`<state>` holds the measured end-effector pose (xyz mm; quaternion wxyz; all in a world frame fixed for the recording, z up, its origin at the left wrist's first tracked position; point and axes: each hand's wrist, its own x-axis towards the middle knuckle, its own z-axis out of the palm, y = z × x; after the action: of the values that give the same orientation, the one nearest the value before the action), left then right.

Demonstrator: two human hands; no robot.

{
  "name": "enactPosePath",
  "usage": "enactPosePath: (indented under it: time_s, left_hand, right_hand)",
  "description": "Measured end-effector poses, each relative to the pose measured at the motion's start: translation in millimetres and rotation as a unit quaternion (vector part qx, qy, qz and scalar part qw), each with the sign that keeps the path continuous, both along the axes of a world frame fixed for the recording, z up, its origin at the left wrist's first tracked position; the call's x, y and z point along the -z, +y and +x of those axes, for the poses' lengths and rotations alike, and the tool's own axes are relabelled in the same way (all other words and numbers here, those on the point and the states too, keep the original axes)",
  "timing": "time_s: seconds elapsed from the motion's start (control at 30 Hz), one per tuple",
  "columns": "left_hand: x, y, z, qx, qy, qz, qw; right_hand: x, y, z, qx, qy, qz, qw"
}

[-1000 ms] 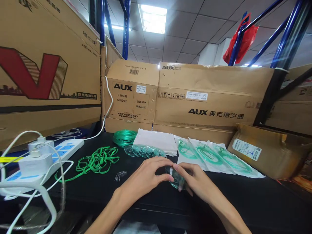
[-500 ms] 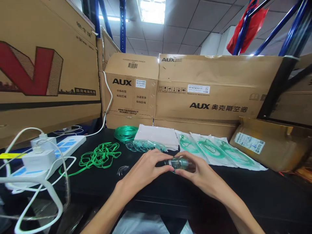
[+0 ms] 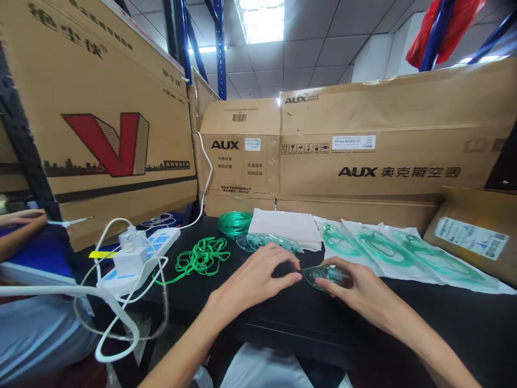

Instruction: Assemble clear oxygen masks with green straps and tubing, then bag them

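My right hand [image 3: 343,277] is closed around a clear, green-tinted oxygen mask [image 3: 317,277], its fingers and thumb gripping it and its pointed end turned left. Just left of that end is my left hand [image 3: 269,275], with a small gap between thumb and fingertips and nothing visible in it. Behind my left hand lies a row of nested clear masks [image 3: 274,242]. A loose tangle of green elastic strap [image 3: 202,256] rests to the left, and a coil of green tubing [image 3: 234,222] sits farther back.
White packets with green tubing [image 3: 382,250] line the right of the black table [image 3: 278,312]. A white paper stack [image 3: 285,223] lies at the back, before cardboard boxes [image 3: 242,156]. A power strip [image 3: 163,237] with cables stands left. Another person's hand [image 3: 24,218] shows at far left.
My left hand has come away from the mask, which my right hand still holds. The view has turned left, bringing another person's arm into sight.
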<state>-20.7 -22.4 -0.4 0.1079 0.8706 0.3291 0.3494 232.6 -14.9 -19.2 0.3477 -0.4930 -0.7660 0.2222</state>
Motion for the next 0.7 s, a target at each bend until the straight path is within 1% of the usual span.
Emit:
enactPosePath:
  time_s: [0.07,0.2,0.3,0.37,0.47,0.6,0.63,0.7]
  left_hand:
    - [5.0,-1.7,-21.5,-0.025,0.039,-0.008,0.999]
    - [23.8,-4.1,-64.2,-0.072,0.084,-0.03,0.993]
    - [35.0,-6.1,-86.0,-0.104,0.093,-0.046,0.989]
    - [38.2,-7.8,-94.5,-0.127,0.106,-0.05,0.985]
    - [37.2,-9.3,-100.6,-0.17,0.134,-0.041,0.975]
    - [27.3,-7.7,-101.0,-0.269,0.15,-0.036,0.951]
    - [24.1,-7.1,-100.0,-0.283,0.155,-0.042,0.946]
    - [18.0,-6.4,-96.8,-0.289,0.169,-0.057,0.941]
  right_hand:
    - [-1.5,-2.0,-1.4,0.006,0.008,-0.002,1.0]
    - [-2.7,-6.1,-3.7,0.005,0.008,-0.005,1.0]
    - [-3.4,-9.6,-4.0,0.0,0.004,-0.011,1.0]
    - [-5.4,-12.3,-3.9,-0.008,-0.012,-0.023,1.0]
    - [-8.7,-15.2,-3.3,-0.02,-0.055,-0.048,0.997]
    - [-8.1,-14.9,-1.4,-0.016,-0.082,-0.055,0.995]
    - [-7.2,-14.5,-0.8,-0.015,-0.086,-0.055,0.995]
    - [-5.7,-13.8,0.0,-0.013,-0.098,-0.056,0.994]
